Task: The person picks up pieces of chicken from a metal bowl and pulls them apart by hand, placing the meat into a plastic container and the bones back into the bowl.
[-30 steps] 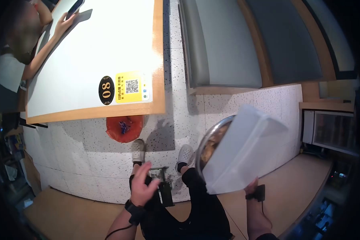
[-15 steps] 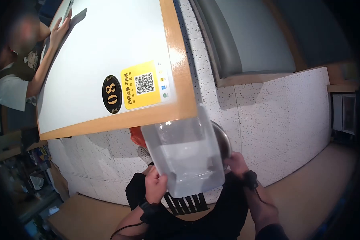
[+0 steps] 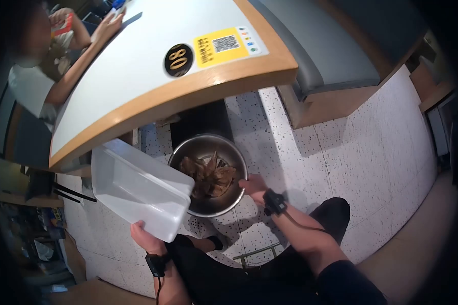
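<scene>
In the head view, my left hand (image 3: 146, 238) grips the near edge of an empty-looking white plastic tub (image 3: 122, 178), which is tilted and reaches up to the left under the table's edge. My right hand (image 3: 254, 188) is closed on the right rim of a round stainless steel bowl (image 3: 231, 152). Brown, crumpled, leaf-like pieces (image 3: 208, 175) lie inside this bowl. The tub's right corner overlaps the bowl's left rim. Both wrists wear a black strapped device with a cable.
A white table (image 3: 122, 86) with a wooden edge stands ahead, bearing a black 08 plate (image 3: 178, 59) and a yellow QR sticker (image 3: 221, 47). Across it, another person's hand (image 3: 109, 25) rests near a phone. A grey bench (image 3: 336, 56) is at the right, over speckled floor (image 3: 310, 168).
The tub has moved left and off the bowl, so the bowl's brown contents show. The bowl has come further left, and the view has shifted, showing the floor under the table.
</scene>
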A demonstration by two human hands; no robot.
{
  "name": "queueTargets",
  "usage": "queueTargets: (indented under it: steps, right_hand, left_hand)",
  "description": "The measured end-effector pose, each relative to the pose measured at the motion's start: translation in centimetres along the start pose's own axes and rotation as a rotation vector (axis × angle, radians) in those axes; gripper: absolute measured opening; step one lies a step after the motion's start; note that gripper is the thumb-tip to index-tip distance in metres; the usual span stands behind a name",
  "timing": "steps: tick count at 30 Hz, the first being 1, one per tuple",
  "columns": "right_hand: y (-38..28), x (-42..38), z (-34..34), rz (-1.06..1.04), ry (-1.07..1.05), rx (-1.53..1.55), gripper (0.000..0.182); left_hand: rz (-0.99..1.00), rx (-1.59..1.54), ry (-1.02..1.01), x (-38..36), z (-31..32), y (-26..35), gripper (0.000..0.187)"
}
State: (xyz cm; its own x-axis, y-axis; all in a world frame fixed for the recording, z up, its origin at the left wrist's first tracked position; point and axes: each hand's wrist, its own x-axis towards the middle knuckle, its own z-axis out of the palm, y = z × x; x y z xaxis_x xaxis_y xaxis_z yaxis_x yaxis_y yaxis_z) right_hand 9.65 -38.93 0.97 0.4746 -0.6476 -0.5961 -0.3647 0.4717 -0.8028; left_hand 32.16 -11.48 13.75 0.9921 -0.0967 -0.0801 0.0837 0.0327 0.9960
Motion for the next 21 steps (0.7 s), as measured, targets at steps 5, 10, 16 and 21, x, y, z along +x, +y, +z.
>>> queueTargets:
  steps: [5, 10, 16, 21]
  right_hand:
    - [3.7, 1.2, 3.8, -0.129, 0.149, 0.056, 0.027]
    - [0.9, -2.4, 3.7, -0.072, 0.207, 0.081, 0.021]
    - [2.5, -4.1, 3.9, 0.005, 0.187, 0.218, 0.033]
    - [5.7, -2.7, 3.5, 0.0, 0.118, 0.578, 0.029]
  left_hand:
    - [-0.085, -0.362, 0.127, -0.9, -3.7, 0.2, 0.029]
    - [-0.156, -0.457, 0.136, -2.3, -8.0, 0.3, 0.019]
    - [-0.019, -0.345, 0.09, -2.2, -10.7, -1.5, 0.012]
    - [0.012, -0.213, 0.054, -2.4, -11.3, -1.0, 0.013]
